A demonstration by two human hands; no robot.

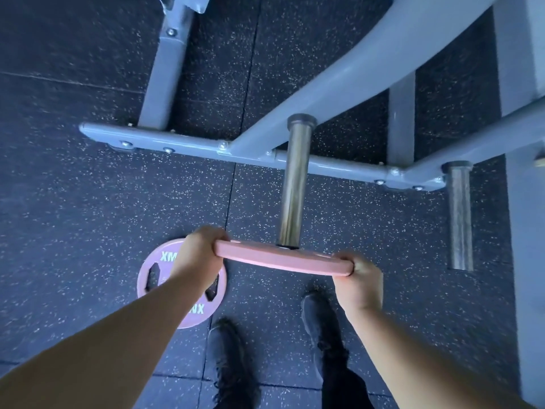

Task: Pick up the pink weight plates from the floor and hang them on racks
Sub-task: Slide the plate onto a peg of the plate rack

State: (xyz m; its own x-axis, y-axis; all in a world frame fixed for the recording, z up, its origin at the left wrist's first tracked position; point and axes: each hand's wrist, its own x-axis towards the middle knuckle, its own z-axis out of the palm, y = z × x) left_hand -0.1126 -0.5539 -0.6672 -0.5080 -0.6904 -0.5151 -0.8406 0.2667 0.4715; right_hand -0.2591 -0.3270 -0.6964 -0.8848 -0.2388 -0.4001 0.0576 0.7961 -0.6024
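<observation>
I hold a pink weight plate (pixel 280 259) edge-on between both hands, with its centre hole at the near tip of a chrome peg (pixel 295 184). My left hand (pixel 199 250) grips the plate's left rim and my right hand (pixel 361 278) grips its right rim. The peg sticks out toward me from the grey rack (pixel 182 144). A second pink weight plate (pixel 153 286) with pale lettering lies flat on the floor, partly hidden under my left forearm.
Another metal peg (pixel 458 214) juts from the rack at the right. Black speckled rubber floor tiles (pixel 73 216) lie all around. My two dark shoes (pixel 233 358) stand just below the held plate. A grey upright (pixel 525 202) runs along the right edge.
</observation>
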